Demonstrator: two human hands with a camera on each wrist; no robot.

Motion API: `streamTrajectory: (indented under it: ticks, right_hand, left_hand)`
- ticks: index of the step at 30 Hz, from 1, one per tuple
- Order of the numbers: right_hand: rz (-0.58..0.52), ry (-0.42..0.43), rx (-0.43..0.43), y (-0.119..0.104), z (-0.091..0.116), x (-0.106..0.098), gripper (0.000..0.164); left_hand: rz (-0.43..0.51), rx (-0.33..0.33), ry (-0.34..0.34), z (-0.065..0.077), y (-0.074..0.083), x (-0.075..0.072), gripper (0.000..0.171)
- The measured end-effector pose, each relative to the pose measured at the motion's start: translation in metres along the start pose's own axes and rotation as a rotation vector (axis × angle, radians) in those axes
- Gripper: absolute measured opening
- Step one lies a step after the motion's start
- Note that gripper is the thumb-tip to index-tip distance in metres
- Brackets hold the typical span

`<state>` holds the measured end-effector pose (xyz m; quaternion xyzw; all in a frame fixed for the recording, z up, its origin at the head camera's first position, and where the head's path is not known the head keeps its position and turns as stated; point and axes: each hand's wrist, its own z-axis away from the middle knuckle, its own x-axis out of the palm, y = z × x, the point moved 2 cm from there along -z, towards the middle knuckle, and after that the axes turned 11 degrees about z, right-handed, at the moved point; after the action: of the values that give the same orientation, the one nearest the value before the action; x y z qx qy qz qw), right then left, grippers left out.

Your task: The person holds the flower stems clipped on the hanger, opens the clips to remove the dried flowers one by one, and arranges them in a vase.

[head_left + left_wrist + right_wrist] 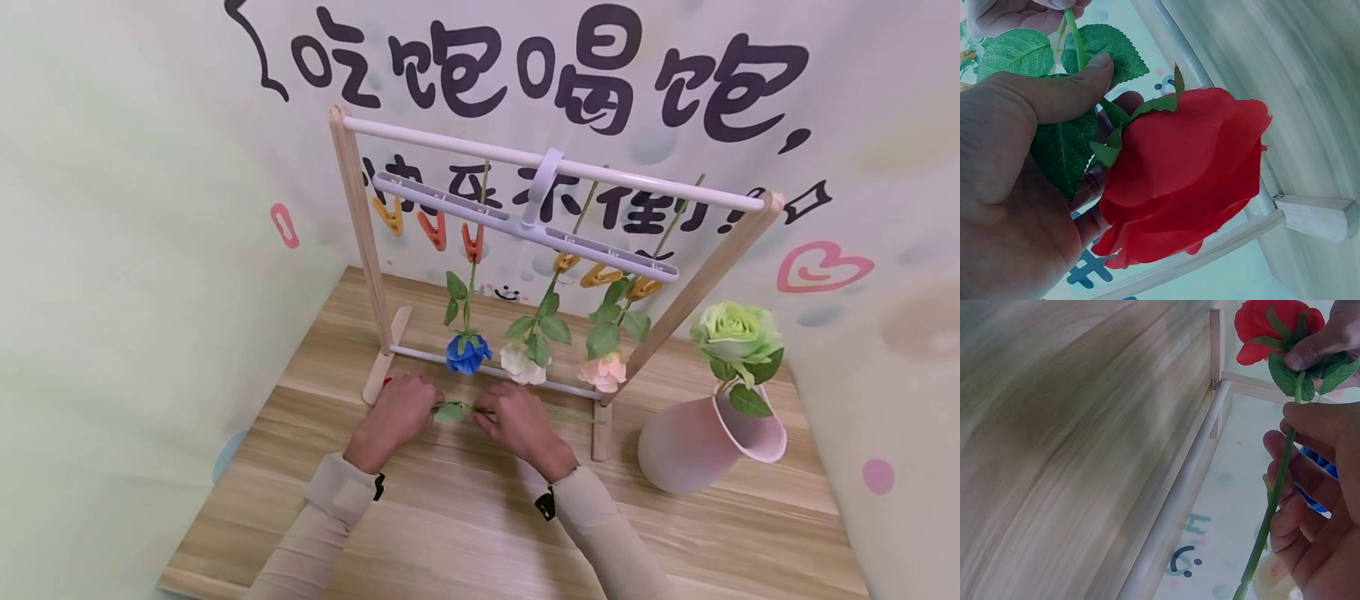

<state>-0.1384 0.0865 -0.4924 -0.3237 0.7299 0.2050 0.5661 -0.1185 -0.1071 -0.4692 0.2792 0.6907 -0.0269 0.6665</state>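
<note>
A red artificial rose [1185, 156] is held in both hands low in front of a wooden rack. My left hand [401, 410] grips it just behind the bloom, with the thumb [1085, 87] across the stem among the green leaves [1063, 150]. Further down, my right hand [517, 417] pinches the green stem [1272, 512] between thumb and fingers. The stem's lower end points rightward in the head view. Most of the bloom is hidden behind the left hand there, but both wrist views show it.
On the rack's bar [465, 150] hangs a lilac clip hanger [480, 215]. Its clips hold a blue rose [468, 354], a white rose [525, 364] and a pink rose [603, 371], heads down; other clips hang bare. At right stands a pinkish vase [678, 446] with a green rose [738, 333].
</note>
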Motion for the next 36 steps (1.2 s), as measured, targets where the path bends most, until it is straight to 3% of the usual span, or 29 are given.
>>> streamTrajectory:
  ticks: [9,16,23,31,36]
  right_hand:
    - [0.0,0.065,0.005,0.001,0.006,-0.001,0.005]
    - [-0.001,0.045,0.028,0.004,0.01,0.0,0.005]
    - [0.007,0.047,0.05,0.008,0.015,-0.001,0.005]
    - [-0.004,0.025,0.074,0.011,0.02,-0.002,0.006]
    - [0.002,0.016,0.086,0.012,0.022,-0.004,0.006]
  left_hand:
    - [-0.029,0.007,-0.021,0.0,0.003,0.001,0.016]
    - [-0.025,0.011,-0.055,0.001,0.007,-0.001,0.02]
    - [0.004,-0.001,-0.096,0.002,0.013,-0.016,0.027]
    - [0.068,0.027,-0.041,0.007,0.008,-0.044,0.046]
    - [0.149,0.017,0.103,0.001,0.003,-0.06,0.046]
